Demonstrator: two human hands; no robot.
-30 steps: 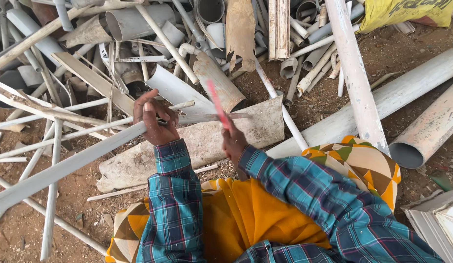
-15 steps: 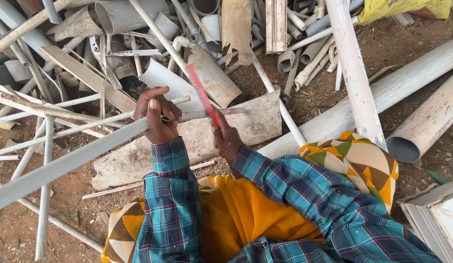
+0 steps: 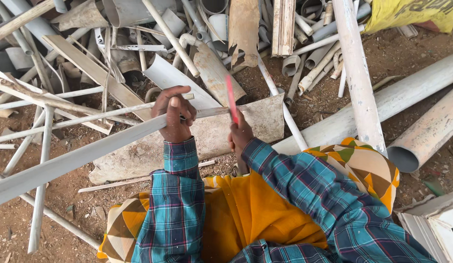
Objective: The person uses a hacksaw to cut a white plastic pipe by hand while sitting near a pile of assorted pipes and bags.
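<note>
A long white plastic strip (image 3: 90, 151) is gripped by the closed left hand (image 3: 174, 114) near its end, above a flat dirty slab (image 3: 207, 139) on the dirt ground (image 3: 56, 224). A thin red blade (image 3: 231, 100) is clasped upright in the right hand (image 3: 240, 136), touching the strip's end.

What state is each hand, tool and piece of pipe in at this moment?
Left hand: closed around the long white plastic strip, holding it slanted.
Right hand: gripping the thin red blade, upright at the strip's end.
Flat grey slab: lying on the dirt beneath the strip.
Large grey pipe: lying down, open end showing.
Yellow sack: crumpled, top right.
</note>
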